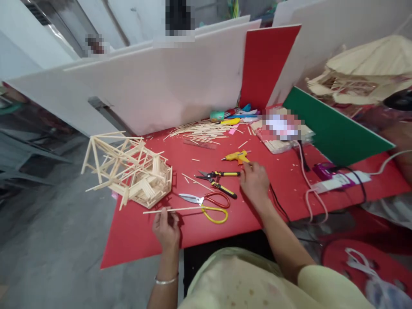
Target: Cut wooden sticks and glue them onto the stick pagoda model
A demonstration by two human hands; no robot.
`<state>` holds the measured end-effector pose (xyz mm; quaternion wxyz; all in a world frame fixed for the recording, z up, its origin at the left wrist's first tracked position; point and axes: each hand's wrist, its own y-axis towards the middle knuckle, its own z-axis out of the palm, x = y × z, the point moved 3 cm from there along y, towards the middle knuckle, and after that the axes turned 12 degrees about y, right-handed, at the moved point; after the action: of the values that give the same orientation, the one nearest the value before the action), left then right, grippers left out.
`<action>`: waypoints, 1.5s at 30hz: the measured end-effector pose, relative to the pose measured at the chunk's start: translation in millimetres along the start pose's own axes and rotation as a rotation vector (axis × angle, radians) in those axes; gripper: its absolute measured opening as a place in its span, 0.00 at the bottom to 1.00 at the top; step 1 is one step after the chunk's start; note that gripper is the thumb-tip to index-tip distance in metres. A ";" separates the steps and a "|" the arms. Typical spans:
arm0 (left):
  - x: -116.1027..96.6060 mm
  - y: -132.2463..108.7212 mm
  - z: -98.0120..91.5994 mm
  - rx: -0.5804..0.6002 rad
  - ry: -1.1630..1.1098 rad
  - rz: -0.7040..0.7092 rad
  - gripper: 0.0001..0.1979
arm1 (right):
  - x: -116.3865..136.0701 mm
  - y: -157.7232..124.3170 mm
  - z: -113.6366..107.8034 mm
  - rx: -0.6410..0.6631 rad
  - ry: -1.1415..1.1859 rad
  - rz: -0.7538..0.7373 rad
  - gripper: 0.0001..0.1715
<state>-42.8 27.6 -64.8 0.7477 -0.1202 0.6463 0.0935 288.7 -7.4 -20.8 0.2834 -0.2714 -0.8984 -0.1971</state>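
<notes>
Hidden or unclear: two patches above the white boards and one label on the packet of sticks (283,128) are blurred out; the stick-built roofed model (360,73) at the upper right is cut off by the frame edge, as is the plastic bag at the lower right.
Left hand (166,227): a long thin wooden stick (170,210) is pinched between thumb and fingers (161,215) and held level just above the worktop's near edge (a metal bangle is seen on the wrist).
Right hand (255,180): it is laid on the worktop just beside the yellow glue gun (237,157), fingers loosely curled; whether the gun is actually touched cannot be told.
Nearby tools: black-and-yellow cutting pliers (219,180) are lying just left of the right hand; red-and-yellow-handled scissors (209,201) are lying between the two hands, touching the stick.
Model: a pale stick-frame house (135,169) is set at the worktop's left edge, overhanging it.
Loose stock: a heap of thin sticks (201,131) is spread at the back.
Surface: a red worktop (135,236) is fenced by white (154,90), red and green boards.
Room: grey concrete floor (48,240) is seen at left.
</notes>
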 end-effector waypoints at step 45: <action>21.8 -68.7 23.6 0.180 -0.018 0.044 0.14 | 28.4 4.2 68.0 0.292 -0.090 -0.330 0.24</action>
<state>3.0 -31.1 -79.1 0.7591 -0.0372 0.6478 0.0524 244.3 41.1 -54.3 0.2432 -0.0855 -0.9614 -0.0963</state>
